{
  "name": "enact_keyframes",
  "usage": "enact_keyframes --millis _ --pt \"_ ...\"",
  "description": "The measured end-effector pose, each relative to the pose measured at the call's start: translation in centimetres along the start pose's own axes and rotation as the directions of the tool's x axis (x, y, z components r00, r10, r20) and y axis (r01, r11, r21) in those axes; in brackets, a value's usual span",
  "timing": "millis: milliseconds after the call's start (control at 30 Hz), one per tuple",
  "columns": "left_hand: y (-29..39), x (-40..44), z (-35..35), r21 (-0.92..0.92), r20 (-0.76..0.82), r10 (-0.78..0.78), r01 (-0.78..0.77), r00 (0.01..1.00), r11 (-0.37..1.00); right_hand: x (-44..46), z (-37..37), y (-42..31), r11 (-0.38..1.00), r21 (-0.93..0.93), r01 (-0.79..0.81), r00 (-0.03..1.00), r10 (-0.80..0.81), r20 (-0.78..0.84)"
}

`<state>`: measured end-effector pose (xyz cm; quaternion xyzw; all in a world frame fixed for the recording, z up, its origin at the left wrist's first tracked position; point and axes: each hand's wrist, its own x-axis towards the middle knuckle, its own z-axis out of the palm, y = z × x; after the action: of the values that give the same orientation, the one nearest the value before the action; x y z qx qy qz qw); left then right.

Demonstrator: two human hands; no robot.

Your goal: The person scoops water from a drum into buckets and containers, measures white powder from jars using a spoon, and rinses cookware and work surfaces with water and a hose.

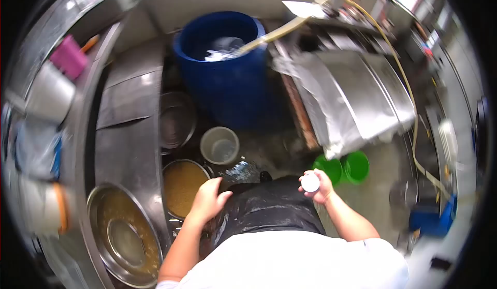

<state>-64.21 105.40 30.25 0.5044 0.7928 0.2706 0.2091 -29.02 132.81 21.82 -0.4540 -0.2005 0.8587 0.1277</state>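
Note:
In my right hand (323,188) is a small round white object (310,183), gripped by the fingers; it looks like a small cup or cap, but I cannot tell which. My left hand (208,202) holds nothing, its thumb apart from the fingers. It is just right of a round metal pot (181,188) of yellow-brown contents on the floor. Beyond the pot stands a whitish bucket (220,145) with what looks like liquid in it. Two green buckets (356,167) stand behind my right hand. A dark apron (274,206) covers my front.
A tall blue barrel (222,90) stands ahead, with a pale hose or pipe (282,30) reaching into it. At the left is a metal counter (124,149) with a wide steel basin (96,211). A metal-covered unit (357,92) stands at the right. The floor looks wet.

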Motion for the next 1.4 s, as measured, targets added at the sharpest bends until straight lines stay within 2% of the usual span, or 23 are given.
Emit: enact_keyframes --millis 100,167,200,300,367,433,500,533,567,633,667,733,767,867,900,933,967,1000,1100,1167,1233,1300,1400 --pt "-2.5 -4.0 3.3 0.053 0.086 -0.194 0.190 0.977 0.980 -3.7 -11.1 0.5 0.964 0.223 0.147 0.976 -0.104 -0.192" --pt "-3.6 -6.3 5.0 0.083 0.142 -0.290 0.281 0.946 0.956 -6.0 -16.0 0.6 0.915 0.289 0.281 0.927 -0.181 -0.328" --pt "-3.1 -6.8 5.5 0.090 0.168 -0.340 0.329 0.925 0.940 -6.6 -18.4 0.5 0.903 0.283 0.323 0.902 -0.203 -0.382" --pt "-0.6 -6.8 7.2 0.164 0.214 -0.341 0.311 0.915 0.936 -5.7 -25.3 -0.2 0.852 0.286 0.438 0.828 -0.259 -0.497" --pt "2.7 -5.3 8.3 0.172 0.230 -0.380 0.347 0.896 0.922 -2.9 -29.7 -1.1 0.857 0.260 0.445 0.788 -0.236 -0.569" --pt "4.2 -4.2 10.4 0.157 0.203 -0.337 0.309 0.919 0.938 1.2 -33.5 -1.8 0.897 0.032 0.440 0.720 -0.331 -0.611" --pt "7.1 -2.6 12.3 0.099 0.240 -0.416 0.404 0.877 0.909 7.2 -36.1 -2.5 0.906 -0.253 0.339 0.578 -0.413 -0.704" --pt "7.8 -2.5 13.5 0.111 0.252 -0.400 0.384 0.881 0.917 11.0 -39.5 -2.1 0.767 -0.619 0.167 0.480 -0.612 -0.629" --pt "8.3 -2.4 14.5 0.122 0.262 -0.383 0.363 0.886 0.924 14.4 -42.6 -1.5 0.492 -0.869 -0.043 0.432 -0.775 -0.461" --pt "11.0 -1.8 16.3 0.144 0.279 -0.398 0.372 0.874 0.917 15.5 -39.0 -3.5 0.294 -0.870 -0.396 0.443 -0.768 -0.461" --pt "12.0 -2.0 16.9 0.149 0.291 -0.387 0.359 0.875 0.922 15.6 -38.3 -3.9 0.292 -0.869 -0.399 0.463 -0.754 -0.466" --pt "12.7 -2.7 18.1 0.154 0.314 -0.414 0.384 0.855 0.910 15.1 -37.6 -5.1 0.063 -0.892 -0.447 0.560 -0.758 -0.334" --pt "13.1 -3.1 18.5 0.146 0.329 -0.422 0.396 0.845 0.906 14.4 -37.8 -5.2 0.057 -0.894 -0.445 0.565 -0.756 -0.329" --pt "14.4 -3.9 18.8 0.159 0.310 -0.412 0.381 0.857 0.911 12.3 -38.7 -5.1 0.118 -0.933 -0.341 0.490 -0.824 -0.284" --pt "14.9 -4.2 18.6 0.165 0.309 -0.415 0.382 0.856 0.909 12.2 -39.2 -4.1 0.499 -0.855 0.139 0.420 -0.812 -0.406" --pt "15.5 -4.1 18.4 0.165 0.298 -0.419 0.386 0.857 0.907 11.7 -39.1 -3.8 0.662 -0.462 0.590 0.424 -0.741 -0.521" --pt "15.9 -4.1 18.3 0.159 0.279 -0.423 0.393 0.862 0.906 9.7 -37.3 -4.4 0.888 -0.205 0.412 0.649 -0.444 -0.618" --pt "16.2 -4.1 18.2 0.135 0.262 -0.397 0.374 0.880 0.918 7.6 -35.2 -4.6 0.987 0.064 0.149 0.789 -0.080 -0.610" --pt "18.6 -2.7 17.7 0.036 0.187 -0.335 0.334 0.923 0.942 6.2 -28.8 -2.2 0.990 0.134 -0.051 0.981 0.075 -0.179" --pt "20.7 -1.0 17.0 -0.014 0.117 -0.245 0.248 0.962 0.969 3.2 -19.2 -2.8 0.984 0.106 -0.147 0.988 0.140 0.073" --pt "22.0 0.3 15.8 -0.023 0.079 -0.118 0.120 0.990 0.993 1.0 -10.8 -3.3 0.973 -0.051 -0.227 0.913 0.231 0.337" --pt "23.3 1.1 14.2 0.041 0.037 -0.012 0.011 0.999 0.999 -0.5 -3.9 -2.9 0.959 -0.106 -0.264 0.833 0.282 0.476" --pt "23.2 1.0 11.6 0.032 -0.030 0.041 -0.040 0.999 0.999 -1.1 3.6 -2.1 0.937 -0.151 -0.314 0.678 0.333 0.655"
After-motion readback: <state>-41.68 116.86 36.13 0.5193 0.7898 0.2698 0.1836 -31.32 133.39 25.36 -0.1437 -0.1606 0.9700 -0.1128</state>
